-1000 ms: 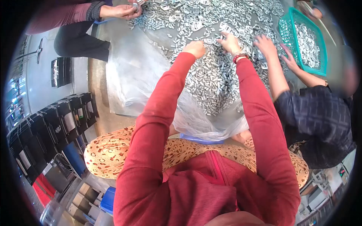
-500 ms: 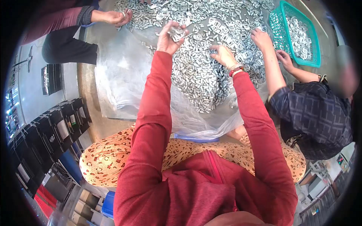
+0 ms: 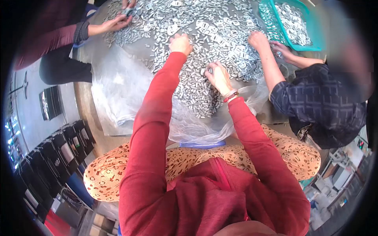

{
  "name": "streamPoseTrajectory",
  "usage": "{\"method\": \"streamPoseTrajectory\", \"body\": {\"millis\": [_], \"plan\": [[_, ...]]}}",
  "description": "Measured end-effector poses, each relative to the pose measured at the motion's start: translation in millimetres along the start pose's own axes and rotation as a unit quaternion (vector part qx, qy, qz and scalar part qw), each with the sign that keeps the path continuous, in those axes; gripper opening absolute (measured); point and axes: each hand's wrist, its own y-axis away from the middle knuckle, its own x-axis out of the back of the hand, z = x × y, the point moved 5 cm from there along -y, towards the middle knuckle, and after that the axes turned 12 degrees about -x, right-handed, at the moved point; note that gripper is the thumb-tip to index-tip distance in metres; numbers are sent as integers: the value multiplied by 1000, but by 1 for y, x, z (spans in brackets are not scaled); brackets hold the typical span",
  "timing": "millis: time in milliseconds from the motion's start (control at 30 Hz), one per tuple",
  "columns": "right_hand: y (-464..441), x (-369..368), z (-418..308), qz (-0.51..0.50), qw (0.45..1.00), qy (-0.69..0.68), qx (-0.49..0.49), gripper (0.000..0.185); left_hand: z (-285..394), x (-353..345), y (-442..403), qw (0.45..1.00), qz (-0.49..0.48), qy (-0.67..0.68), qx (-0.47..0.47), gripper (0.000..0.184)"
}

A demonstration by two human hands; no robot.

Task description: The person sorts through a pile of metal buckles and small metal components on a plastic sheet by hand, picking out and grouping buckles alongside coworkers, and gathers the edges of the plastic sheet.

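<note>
Small grey metal pieces (image 3: 193, 96) lie heaped on the table, with flat pale buckle-like pieces (image 3: 206, 28) scattered among them towards the back. My left hand (image 3: 180, 43) is over the pile near one of those buckles, its fingers bent downward; their tips and anything under them are hidden. Nearer to me, my right hand (image 3: 219, 78) has thumb and fingers curled together at the heap, closed on something too small to make out. A red bracelet (image 3: 230, 96) circles my right wrist.
Clear plastic sheeting (image 3: 118, 92) spreads along the near and left table edge. At the back right stands a green basket (image 3: 281, 23) of pale buckles. A co-worker's hands (image 3: 260, 41) reach in from the right, another's hand (image 3: 116, 23) from the left.
My left hand held pale buckles raised half a second ago; it is now lowered to the pile. My right hand has moved nearer to me and left. The view has shifted.
</note>
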Motion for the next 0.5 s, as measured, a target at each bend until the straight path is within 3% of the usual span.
{"method": "streamPoseTrajectory", "body": {"millis": [67,100,133,200,233,400,500], "plan": [[-7,9,11,49,994,-95,-12,26,-5,20,10,999,16,51,9,44],[-14,10,25,-39,977,-152,-143,20,-13,20,11,993,14,114,2,41],[-14,14,26,-81,930,-306,-188,18,-20,19,11,991,7,132,-19,42],[-8,27,22,-148,759,-588,-239,13,-19,30,18,994,-52,89,-39,47],[-8,34,14,-185,718,-638,-208,9,-29,21,16,992,-62,94,-52,46],[2,57,-13,-260,632,-717,-138,17,-3,86,26,996,-24,-50,-75,38],[-1,33,-8,-232,613,-732,-188,26,16,101,26,984,-43,-118,-127,32]]}}
